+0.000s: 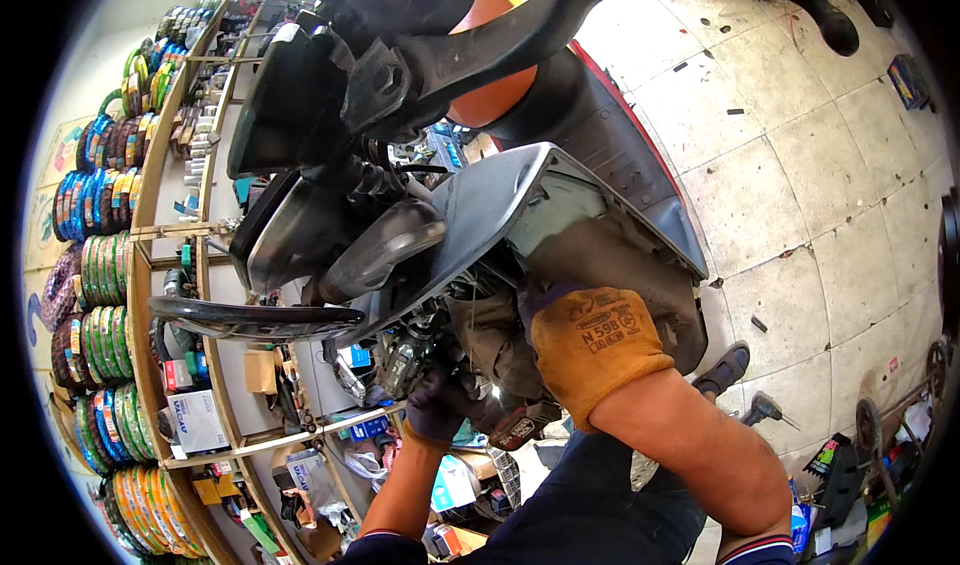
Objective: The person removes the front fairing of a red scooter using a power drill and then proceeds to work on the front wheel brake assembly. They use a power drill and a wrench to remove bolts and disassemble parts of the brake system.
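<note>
**Both gloves deep in the motorbike**

Nearest me, a black lever arches toward one o'clock; the motorbike fills the centre; at four o'clock I see the right hand, tan-gloved, its fingers hidden under the dark inner cover, so I cannot tell its opening or hold; at half past six the left hand, dark-gloved, sits just beside a silvery metal part, grip likewise unreadable; beyond, stacked tyres stand at nine; tiled floor spreads toward half past two.
</note>
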A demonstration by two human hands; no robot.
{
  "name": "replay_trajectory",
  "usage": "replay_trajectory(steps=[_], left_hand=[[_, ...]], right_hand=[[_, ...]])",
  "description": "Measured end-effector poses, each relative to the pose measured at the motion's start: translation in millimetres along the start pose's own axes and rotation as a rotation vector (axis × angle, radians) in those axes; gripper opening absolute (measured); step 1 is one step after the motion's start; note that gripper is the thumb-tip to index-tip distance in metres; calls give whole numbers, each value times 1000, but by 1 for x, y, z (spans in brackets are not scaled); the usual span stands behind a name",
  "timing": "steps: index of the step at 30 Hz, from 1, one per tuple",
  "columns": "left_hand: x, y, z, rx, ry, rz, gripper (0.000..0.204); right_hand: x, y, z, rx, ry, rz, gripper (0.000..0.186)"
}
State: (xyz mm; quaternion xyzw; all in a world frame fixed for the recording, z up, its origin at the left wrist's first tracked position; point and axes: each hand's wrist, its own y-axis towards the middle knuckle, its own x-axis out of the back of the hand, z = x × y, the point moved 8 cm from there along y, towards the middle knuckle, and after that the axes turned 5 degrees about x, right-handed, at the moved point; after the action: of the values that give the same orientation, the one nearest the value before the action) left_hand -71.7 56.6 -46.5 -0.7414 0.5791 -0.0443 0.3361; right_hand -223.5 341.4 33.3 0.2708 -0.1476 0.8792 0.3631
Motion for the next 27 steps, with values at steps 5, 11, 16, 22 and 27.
replay_trajectory(steps=[5,11,16,22,27], left_hand=[[-30,-4,-5,-16,-29,20,56],[-32,-7,-4,-19,-57,101,63],[-34,-7,-9,-16,-34,103,62],[-33,-8,-9,-1,-28,86,55],[-36,-5,-3,64,-76,44,50]], right_hand=[[-2,-2,4,34,-35,-1,16],[-12,1,1,32,-61,-11,15],[-9,-2,2,51,-21,-57,15],[-7,-6,2,70,-36,-48,14],[-1,-4,0,27,-81,-22,14]])
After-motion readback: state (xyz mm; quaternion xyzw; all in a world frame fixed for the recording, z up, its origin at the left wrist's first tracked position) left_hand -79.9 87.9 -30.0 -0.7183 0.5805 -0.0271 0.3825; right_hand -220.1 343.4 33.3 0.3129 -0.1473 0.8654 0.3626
